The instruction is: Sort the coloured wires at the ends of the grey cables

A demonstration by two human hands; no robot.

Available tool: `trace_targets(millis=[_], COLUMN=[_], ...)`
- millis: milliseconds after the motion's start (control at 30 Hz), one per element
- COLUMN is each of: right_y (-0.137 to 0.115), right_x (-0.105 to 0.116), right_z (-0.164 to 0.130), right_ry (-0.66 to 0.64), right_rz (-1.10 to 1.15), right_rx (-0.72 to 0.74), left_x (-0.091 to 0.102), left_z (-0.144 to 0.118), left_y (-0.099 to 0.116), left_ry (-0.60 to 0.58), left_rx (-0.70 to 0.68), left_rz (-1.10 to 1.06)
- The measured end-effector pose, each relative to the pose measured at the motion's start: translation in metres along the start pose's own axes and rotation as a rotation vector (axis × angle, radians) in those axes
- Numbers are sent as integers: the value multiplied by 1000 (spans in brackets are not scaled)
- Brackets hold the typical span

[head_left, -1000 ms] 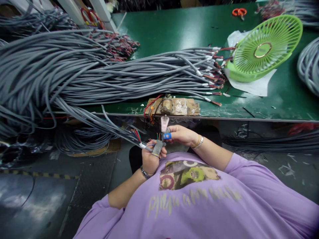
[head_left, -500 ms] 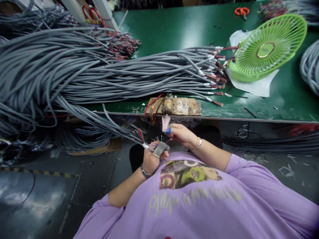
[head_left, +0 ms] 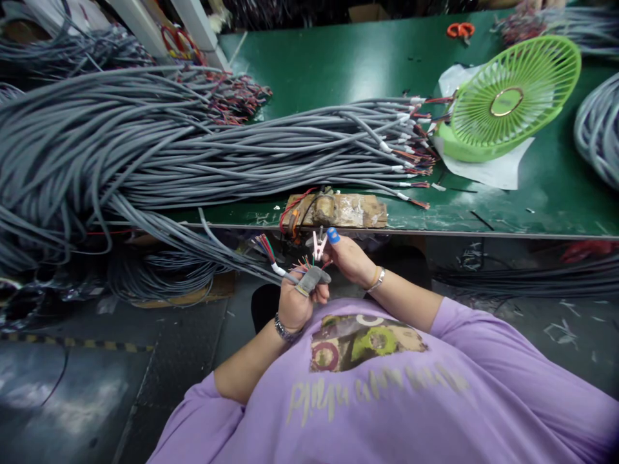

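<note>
My left hand [head_left: 296,308], a grey cover on its thumb, is closed around the end of a grey cable [head_left: 275,278]. Thin coloured wires [head_left: 304,263] fan out above that thumb. Beside it, my right hand [head_left: 353,259], with blue tape on a fingertip, grips a small pale pink clothespin [head_left: 318,246] whose two arms stand up in a V. The clothespin is close to the wires; whether it touches them I cannot tell. Another cable end with a white band [head_left: 277,269] and red and green wires sticks up just left of my left hand.
Many grey cables [head_left: 232,154] lie across the green table [head_left: 338,64]. A wooden block [head_left: 360,210] with a metal piece sits at its front edge. To the right are a green fan [head_left: 507,102] and a cable coil [head_left: 599,132]; orange-handled scissors [head_left: 460,30] lie at the back.
The clothespin has turned and come down nearer the wires, its two arms now showing apart. My right hand's blue-taped fingertip has risen. My left hand stays closed on the cable.
</note>
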State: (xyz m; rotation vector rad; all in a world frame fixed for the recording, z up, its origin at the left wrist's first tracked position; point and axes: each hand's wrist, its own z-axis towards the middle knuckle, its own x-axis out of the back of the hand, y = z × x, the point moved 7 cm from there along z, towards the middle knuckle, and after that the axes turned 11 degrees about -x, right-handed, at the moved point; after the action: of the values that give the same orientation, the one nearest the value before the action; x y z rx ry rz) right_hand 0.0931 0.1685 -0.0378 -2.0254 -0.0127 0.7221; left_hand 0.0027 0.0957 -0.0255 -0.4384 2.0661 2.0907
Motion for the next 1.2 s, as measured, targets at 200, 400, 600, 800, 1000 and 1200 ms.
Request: trace_targets(millis=[200,400,600,800,1000,1200], right_y=[6,8,19,27,15,16], right_x=[-12,-12,-1,5,-4,-13], right_z=[6,8,-3,-28,-32,-28], right_ry=[-81,-56,-173,-302,-158,-163], right_rz=[220,278,268,71,-99,-68], right_rx=[-154,-138,-264,-195,-48,-81], left_x=[-1,-1,7,20,18,16], left_z=[1,0,-5,-15,-15,-18], left_y=[-5,-11,-7,-8,-3,-2], left_ry=[-10,-21,31,107,35,-32], left_rx=[27,43,2,-38,-88,-84], left_rz=[18,27,65,157,283,288])
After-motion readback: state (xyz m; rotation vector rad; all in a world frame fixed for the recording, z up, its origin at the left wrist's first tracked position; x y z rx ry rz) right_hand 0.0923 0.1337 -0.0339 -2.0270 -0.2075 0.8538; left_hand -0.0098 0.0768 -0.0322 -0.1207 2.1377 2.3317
